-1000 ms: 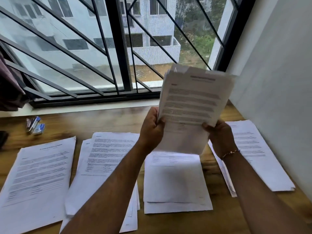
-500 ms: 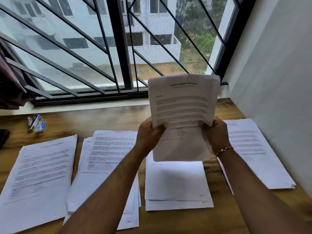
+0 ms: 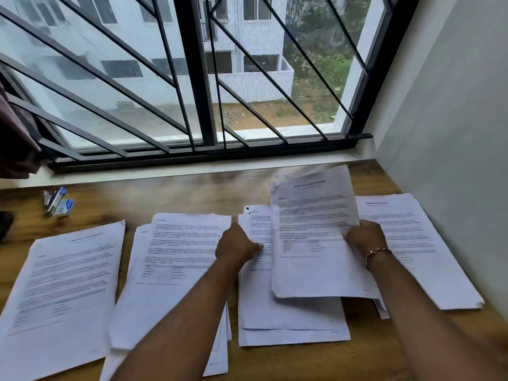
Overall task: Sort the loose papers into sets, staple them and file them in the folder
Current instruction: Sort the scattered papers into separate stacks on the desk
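Far left on the desk [image 3: 192,193] lies a stapler [image 3: 56,200], then two paper stacks [image 3: 63,284]. The left hand [image 3: 236,247] rests curled on the middle stack [image 3: 288,317] (perhaps pinching a sheet, though I cannot tell). The right hand [image 3: 364,237] grips the printed set [image 3: 313,237] by its edge, tilted over that stack.

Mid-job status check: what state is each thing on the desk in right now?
right hand: grips the held sheets
held sheets: raised, tilted over the third pile
left hand: curled at edge of third pile; grip unclear
third pile: flat, edges uneven, partly covered
far-left pile: flat, face up
second pile: flat, fanned
right pile: flat, face up
stapler: lying untouched
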